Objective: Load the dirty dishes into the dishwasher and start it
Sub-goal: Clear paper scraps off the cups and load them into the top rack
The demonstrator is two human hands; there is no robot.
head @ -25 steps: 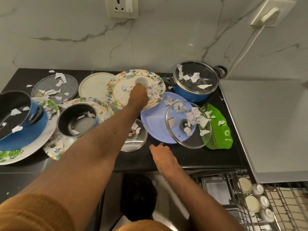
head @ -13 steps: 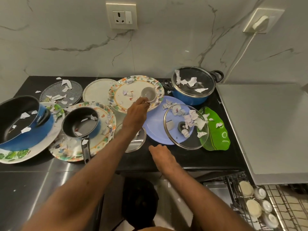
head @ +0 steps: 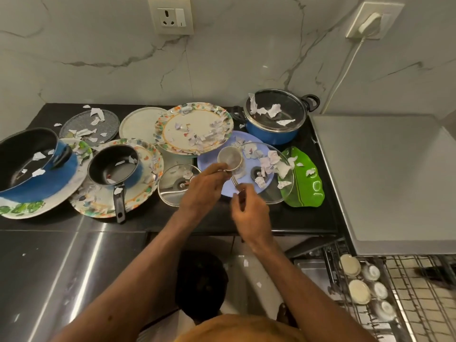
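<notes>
**Small cup held over the purple plate**

The small cup (head: pixel 230 161) is in the air, above the purple plate (head: pixel 208 160) and just at the near-left edge of the big glass lid (head: pixel 274 191) that lies on this plate. It is tilted, so its opening faces up toward the camera. The left hand (head: pixel 202 191) holds it: the grip is closed on the cup, with the fingertips pinching its lower rim. The right hand (head: pixel 249 213) is just beside, a little nearer to the person, with fingers bent toward the cup. It is blurred, and I cannot tell if its grip is closed on something.

Around the plate, on the dark surface (head: pixel 308 218), there are a green leaf-shaped dish (head: pixel 306 188) on the right, a blue pot with a lid (head: pixel 271 134) behind, a flowered plate (head: pixel 197 124) behind-left and a smaller glass lid (head: pixel 172 186) on the left. Farther left, a black saucepan (head: pixel 116 166) stands on another flowered plate. Torn paper scraps lie over most dishes. At the lower right, the dishwasher rack (head: pixel 407 292) is pulled out and carries some small white dishes (head: pixel 359 291).
</notes>
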